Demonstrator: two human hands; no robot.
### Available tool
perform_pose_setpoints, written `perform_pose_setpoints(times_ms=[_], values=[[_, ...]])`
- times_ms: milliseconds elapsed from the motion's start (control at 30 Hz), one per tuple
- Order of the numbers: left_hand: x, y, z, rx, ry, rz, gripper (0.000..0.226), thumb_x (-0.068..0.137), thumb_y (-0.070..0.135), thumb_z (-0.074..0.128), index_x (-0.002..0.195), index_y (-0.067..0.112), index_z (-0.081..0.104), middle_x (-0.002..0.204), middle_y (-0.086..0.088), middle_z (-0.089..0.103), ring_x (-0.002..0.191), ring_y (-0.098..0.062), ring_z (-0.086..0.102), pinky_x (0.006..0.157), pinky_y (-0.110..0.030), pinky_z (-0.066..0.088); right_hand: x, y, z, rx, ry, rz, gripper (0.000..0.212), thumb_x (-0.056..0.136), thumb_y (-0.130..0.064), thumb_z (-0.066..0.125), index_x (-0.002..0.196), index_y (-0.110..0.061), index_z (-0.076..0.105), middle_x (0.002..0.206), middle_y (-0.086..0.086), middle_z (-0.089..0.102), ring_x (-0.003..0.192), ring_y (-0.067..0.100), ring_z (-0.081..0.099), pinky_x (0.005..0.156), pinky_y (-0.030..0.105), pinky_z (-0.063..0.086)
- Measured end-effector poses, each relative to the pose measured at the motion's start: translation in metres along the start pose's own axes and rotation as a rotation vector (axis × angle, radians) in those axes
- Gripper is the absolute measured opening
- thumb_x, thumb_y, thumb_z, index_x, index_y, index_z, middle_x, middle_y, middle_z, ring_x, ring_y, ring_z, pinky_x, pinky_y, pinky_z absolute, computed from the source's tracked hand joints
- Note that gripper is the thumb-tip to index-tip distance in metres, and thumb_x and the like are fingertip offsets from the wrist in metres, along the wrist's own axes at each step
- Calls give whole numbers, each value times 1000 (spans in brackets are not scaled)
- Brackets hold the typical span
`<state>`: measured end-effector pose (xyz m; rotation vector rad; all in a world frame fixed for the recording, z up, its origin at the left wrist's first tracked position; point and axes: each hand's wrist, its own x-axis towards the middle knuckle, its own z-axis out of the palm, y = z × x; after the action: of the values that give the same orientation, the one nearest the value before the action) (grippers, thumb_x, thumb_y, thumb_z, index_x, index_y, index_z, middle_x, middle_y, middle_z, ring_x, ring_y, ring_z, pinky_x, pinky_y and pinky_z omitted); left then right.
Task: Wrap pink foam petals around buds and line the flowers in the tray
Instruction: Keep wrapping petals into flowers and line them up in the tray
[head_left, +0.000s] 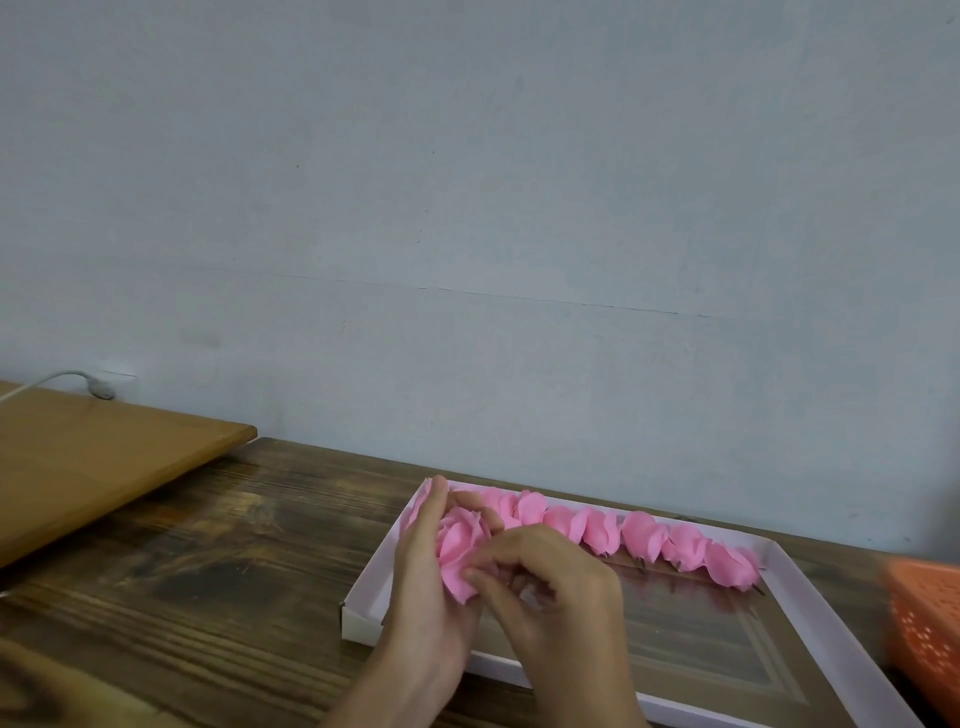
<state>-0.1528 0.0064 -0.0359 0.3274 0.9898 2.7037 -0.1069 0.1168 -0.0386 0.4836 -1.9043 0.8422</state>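
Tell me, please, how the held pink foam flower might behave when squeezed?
Probably soft, crushable: the pink foam flower has thin petals folding between left hand and right hand. Likely light, being foam. Its rounded head may roll.

Pink flowers (644, 538), white tray (810, 587), dark wood-grain table (218, 561), seemingly orange perforated basket (924, 623).

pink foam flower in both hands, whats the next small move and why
Probably smooth the outer petal down against the pink foam flower: the right hand pinches its lower edge while the left hand cups the flower, above the shallow white cardboard tray.
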Motion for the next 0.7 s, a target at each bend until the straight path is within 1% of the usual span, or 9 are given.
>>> perform_pose_setpoints(times_ms=[67, 133, 200, 333, 433, 500, 567, 633, 700], values=[[-1, -2, 0, 19, -6, -5, 42, 91, 57, 68, 91, 15, 70, 85, -10, 65, 70, -24, 68, 64, -36, 60, 0, -1, -1, -5, -7, 4, 30, 70, -3, 93, 81, -26, 77, 77, -15, 67, 64, 5, 61, 58, 20, 50], [-2, -2, 0, 42, -20, -10, 44, 91, 59, 67, 91, 15, 69, 85, -12, 63, 70, -25, 67, 61, -37, 59, 0, -2, -1, -6, -7, 23, 32, 68, -6, 95, 81, -26, 74, 79, -15, 66, 64, 5, 61, 58, 13, 47], [-2, 0, 0, 96, -34, 30, 45, 89, 59, 68, 87, 14, 68, 82, -13, 61, 69, -27, 66, 59, -37, 57, 1, -3, -1, -33, 10, 30, 43, 65, -7, 96, 81, -30, 64, 79, -14, 63, 62, 2, 58, 57, 10, 44], [-5, 3, -1, 233, -127, 26, 55, 76, 64, 82, 92, 13, 71, 87, -16, 66, 73, -25, 68, 60, -34, 57, 9, -7, -7, -239, -41, -65, 54, 61, -11, 94, 86, -34, 52, 86, -14, 52, 65, 0, 45, 53, 13, 38], [-6, 4, -4, 318, -222, -10, 57, 85, 54, 76, 115, 6, 69, 105, -18, 66, 93, -26, 69, 71, -35, 58, 19, -12, -19, -276, -153, -1, 51, 64, -24, 88, 97, -40, 53, 94, -18, 44, 75, 3, 50, 53, 20, 45], [-7, 8, -6, 320, -282, -51, 71, 76, 46, 88, 129, 6, 65, 106, -19, 65, 98, -27, 68, 76, -40, 58, 26, -14, -27, -287, -239, 20, 51, 67, -31, 85, 103, -43, 51, 98, -19, 42, 85, 5, 52, 57, 21, 46], [-6, 13, -9, 296, -344, -99, 79, 59, 27, 100, 130, 12, 68, 100, -20, 67, 91, -27, 69, 74, -42, 59, 32, -14, -35, -306, -283, 18, 47, 68, -30, 78, 104, -43, 49, 98, -20, 40, 88, 5, 51, 58, 16, 40], [-7, 17, -11, 341, -411, -137, 72, 60, 4, 92, 127, 18, 70, 94, -20, 67, 79, -25, 66, 66, -38, 56, 38, -15, -42, -338, -341, 34, 41, 69, -30, 68, 103, -43, 48, 97, -19, 38, 89, 5, 49, 57, 16, 37], [-7, 20, -15, 413, -476, -178, 77, 66, -8, 82, 137, 16, 64, 99, -19, 68, 77, -22, 65, 64, -35, 53, 41, -17, -47, -377, -432, 46, 40, 69, -40, 71, 103, -40, 49, 95, -19, 38, 91, 3, 46, 59, 17, 36]])
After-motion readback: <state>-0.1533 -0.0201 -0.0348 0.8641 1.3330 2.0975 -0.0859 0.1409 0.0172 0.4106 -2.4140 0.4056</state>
